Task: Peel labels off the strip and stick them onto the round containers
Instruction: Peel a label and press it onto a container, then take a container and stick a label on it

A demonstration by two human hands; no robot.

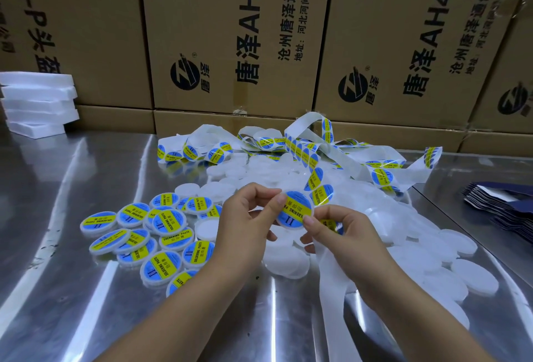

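Hands point(248, 217) point(334, 226) raised mid-table, thumbs pressing labelled container point(295, 211) between them

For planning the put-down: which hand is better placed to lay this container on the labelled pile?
Probably left: the left hand grips the container, and the labelled pile lies on its side.

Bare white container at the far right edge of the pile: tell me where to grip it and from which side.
Pinch the container across its rim, coming from above and from the right. It lies flat, so only the thin side wall offers a hold, and its right edge faces bare table while other containers crowd its left.
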